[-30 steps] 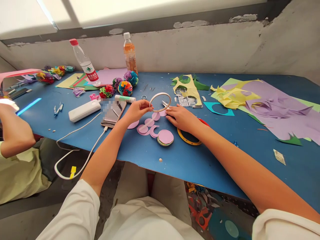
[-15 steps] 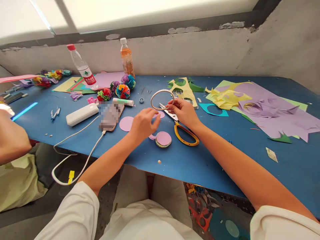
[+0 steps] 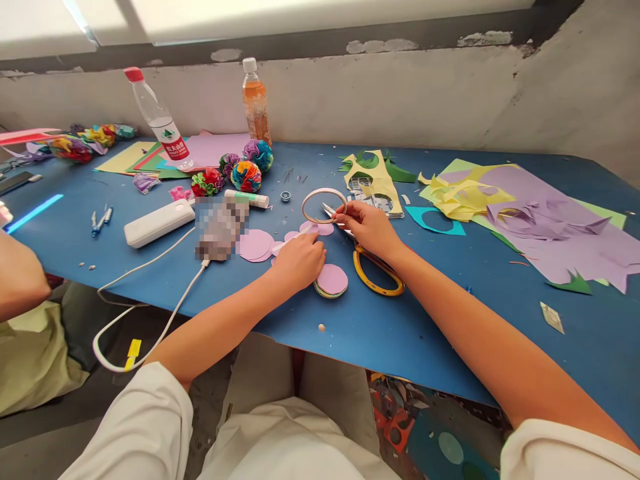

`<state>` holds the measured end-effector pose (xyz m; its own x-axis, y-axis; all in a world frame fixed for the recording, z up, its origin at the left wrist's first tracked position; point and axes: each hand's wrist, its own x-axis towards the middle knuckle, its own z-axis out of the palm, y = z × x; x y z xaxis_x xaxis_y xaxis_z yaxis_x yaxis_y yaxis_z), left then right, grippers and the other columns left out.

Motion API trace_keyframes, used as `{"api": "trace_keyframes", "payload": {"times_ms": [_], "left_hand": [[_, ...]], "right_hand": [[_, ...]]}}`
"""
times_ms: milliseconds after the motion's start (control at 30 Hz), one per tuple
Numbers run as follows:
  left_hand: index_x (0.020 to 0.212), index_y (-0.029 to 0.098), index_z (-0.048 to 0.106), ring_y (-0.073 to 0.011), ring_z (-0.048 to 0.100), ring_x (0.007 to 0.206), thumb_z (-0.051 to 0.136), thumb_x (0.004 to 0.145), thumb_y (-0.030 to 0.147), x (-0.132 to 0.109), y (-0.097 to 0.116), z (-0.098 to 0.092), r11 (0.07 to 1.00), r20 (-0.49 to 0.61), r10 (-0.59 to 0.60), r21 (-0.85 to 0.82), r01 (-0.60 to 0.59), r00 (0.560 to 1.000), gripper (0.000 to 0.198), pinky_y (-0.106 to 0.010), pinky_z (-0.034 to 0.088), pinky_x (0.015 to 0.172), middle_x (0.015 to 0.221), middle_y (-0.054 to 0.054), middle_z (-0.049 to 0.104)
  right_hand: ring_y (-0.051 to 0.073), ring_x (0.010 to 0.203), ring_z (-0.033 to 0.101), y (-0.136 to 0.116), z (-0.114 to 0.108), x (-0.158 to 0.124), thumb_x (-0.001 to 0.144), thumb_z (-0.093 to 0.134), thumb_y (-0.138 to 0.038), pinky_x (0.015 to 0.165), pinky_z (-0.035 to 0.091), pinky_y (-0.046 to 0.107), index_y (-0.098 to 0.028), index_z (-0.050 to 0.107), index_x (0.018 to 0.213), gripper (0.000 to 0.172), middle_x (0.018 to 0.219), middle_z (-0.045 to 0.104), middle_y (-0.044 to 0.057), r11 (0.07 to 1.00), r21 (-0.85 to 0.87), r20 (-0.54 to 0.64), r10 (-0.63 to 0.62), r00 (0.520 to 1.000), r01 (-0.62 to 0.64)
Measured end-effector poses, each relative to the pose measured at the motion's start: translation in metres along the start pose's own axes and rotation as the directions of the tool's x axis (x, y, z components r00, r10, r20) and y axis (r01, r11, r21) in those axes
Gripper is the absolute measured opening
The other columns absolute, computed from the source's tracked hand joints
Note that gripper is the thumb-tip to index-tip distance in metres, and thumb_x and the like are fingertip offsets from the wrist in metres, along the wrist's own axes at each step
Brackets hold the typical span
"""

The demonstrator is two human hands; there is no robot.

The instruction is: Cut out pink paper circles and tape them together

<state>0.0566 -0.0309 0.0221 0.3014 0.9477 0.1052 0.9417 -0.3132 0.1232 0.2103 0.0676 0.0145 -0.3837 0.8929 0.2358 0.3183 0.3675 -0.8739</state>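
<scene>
My right hand (image 3: 367, 227) pinches a thin pale ring (image 3: 303, 208), which looks like a nearly used-up tape roll, and holds it upright. Beneath that hand lie scissors with yellow handles (image 3: 379, 289), their blade tips showing past the fingers. My left hand (image 3: 303, 259) is closed with curled fingers, low over the table among purple paper circles. A pale strip shows at its fingertips, but I cannot make out what it grips. Right beside it sits a stack of paper circles (image 3: 333, 280) with a purple one on top. More purple circles (image 3: 256, 245) lie to the left.
A phone (image 3: 220, 230) on a white cable, a power bank (image 3: 159, 223) and a glue stick (image 3: 247, 199) lie left. Behind stand two bottles (image 3: 167, 137) and paper flower balls (image 3: 247, 176). Cut paper scraps (image 3: 465, 197) cover the right. Another person's arm (image 3: 20, 277) is far left.
My left hand has moved slightly right and down, and its fingers have curled in. The ring stays in my right hand. The view has shifted a little.
</scene>
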Motion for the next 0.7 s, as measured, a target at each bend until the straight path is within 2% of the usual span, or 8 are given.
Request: {"api": "trace_keyframes", "payload": {"times_ms": [133,200,300,367,700], "left_hand": [[0.108,0.005,0.062,-0.027,0.058,0.117,0.039,0.095,0.022,-0.0007,0.0015,-0.0002,0.999,-0.005,-0.05,-0.012,0.05,0.999,0.032,-0.036,0.047,0.097,0.14,-0.02,0.049],[0.106,0.005,0.061,-0.0268,0.059,0.115,0.037,0.096,0.022,-0.0007,0.0013,-0.0003,0.999,0.023,-0.046,-0.019,0.046,0.999,0.031,-0.036,0.048,0.095,0.134,-0.02,0.054],[0.101,0.007,0.06,-0.0264,0.062,0.108,0.034,0.096,0.021,-0.0002,0.0003,-0.0004,0.999,0.063,-0.029,-0.017,0.03,0.998,0.03,-0.036,0.048,0.091,0.113,-0.017,0.065],[0.1,0.008,0.059,-0.0262,0.062,0.104,0.033,0.096,0.021,0.0,0.0001,-0.0003,0.999,0.068,-0.039,-0.006,0.04,0.997,0.03,-0.037,0.049,0.089,0.107,-0.016,0.066],[0.103,0.007,0.06,-0.0269,0.059,0.114,0.032,0.097,0.024,-0.0003,-0.0002,0.0006,0.998,0.076,-0.055,-0.005,0.055,0.996,0.033,-0.037,0.046,0.095,0.116,-0.018,0.063]], "right_hand": [[0.022,0.078,0.065,0.0036,0.002,0.0015,0.076,0.061,-0.033,0.076,0.055,0.043,-0.021,0.06,0.081,0.013,0.083,0.069,0.005,1.0,0.01,0.028,0.005,1.0,-0.005],[0.022,0.077,0.065,0.0052,0.0025,0.002,0.076,0.06,-0.033,0.075,0.055,0.042,-0.022,0.06,0.082,0.013,0.083,0.069,0.005,1.0,0.012,0.036,0.007,0.999,-0.007],[0.022,0.077,0.065,0.0065,0.0021,0.0019,0.076,0.06,-0.033,0.075,0.055,0.042,-0.022,0.06,0.083,0.013,0.084,0.069,0.005,1.0,0.009,0.035,0.003,0.999,-0.003],[0.022,0.078,0.065,0.0068,0.0015,0.0013,0.077,0.059,-0.032,0.075,0.055,0.042,-0.022,0.06,0.083,0.012,0.086,0.069,0.005,1.0,0.003,0.035,-0.003,0.999,0.003],[0.023,0.081,0.064,0.0068,0.0014,-0.0007,0.079,0.059,-0.031,0.079,0.051,0.041,-0.022,0.062,0.083,0.011,0.083,0.07,0.004,0.996,-0.067,0.041,-0.055,0.998,0.058]]}}
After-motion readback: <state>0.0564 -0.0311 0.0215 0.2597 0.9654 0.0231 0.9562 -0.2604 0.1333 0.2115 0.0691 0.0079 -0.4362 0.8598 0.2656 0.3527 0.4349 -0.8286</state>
